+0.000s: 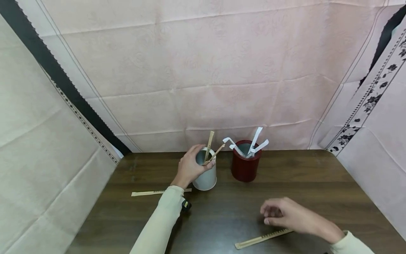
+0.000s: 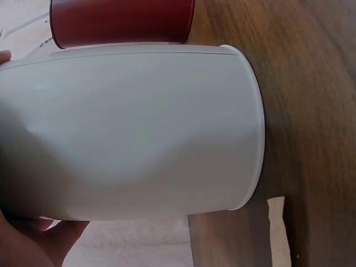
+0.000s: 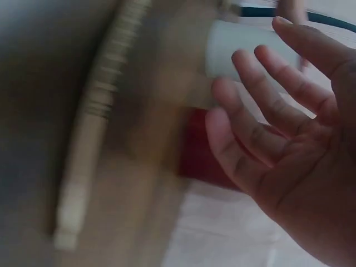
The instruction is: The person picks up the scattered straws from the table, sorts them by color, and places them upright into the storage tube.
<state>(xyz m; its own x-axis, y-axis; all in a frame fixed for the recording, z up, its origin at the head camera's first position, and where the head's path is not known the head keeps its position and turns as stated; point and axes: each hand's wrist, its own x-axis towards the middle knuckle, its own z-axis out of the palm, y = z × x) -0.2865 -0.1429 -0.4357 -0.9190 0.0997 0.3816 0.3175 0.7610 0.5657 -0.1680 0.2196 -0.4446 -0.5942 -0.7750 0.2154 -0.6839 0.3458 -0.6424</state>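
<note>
My left hand (image 1: 189, 165) grips a pale grey-white cup (image 1: 205, 181) near its rim. Two beige paper strips (image 1: 209, 144) stick up out of that cup. In the left wrist view the cup's smooth side (image 2: 139, 128) fills the middle, its base edge toward the right. My right hand (image 1: 293, 215) hovers, fingers loosely bent, over a beige strip with dark printed marks (image 1: 253, 241) on the table. Seen from the right wrist, the palm and fingers (image 3: 267, 111) hold nothing, and the blurred marked strip (image 3: 89, 139) lies at left.
Right of the pale cup stands a dark red cup (image 1: 243, 171) holding several bent white strips (image 1: 256, 137). Another beige strip (image 1: 147, 193) lies on the brown wooden table (image 1: 219, 208), partly behind the left wrist. Pale cloth (image 1: 206, 70) hangs at the table's back and sides.
</note>
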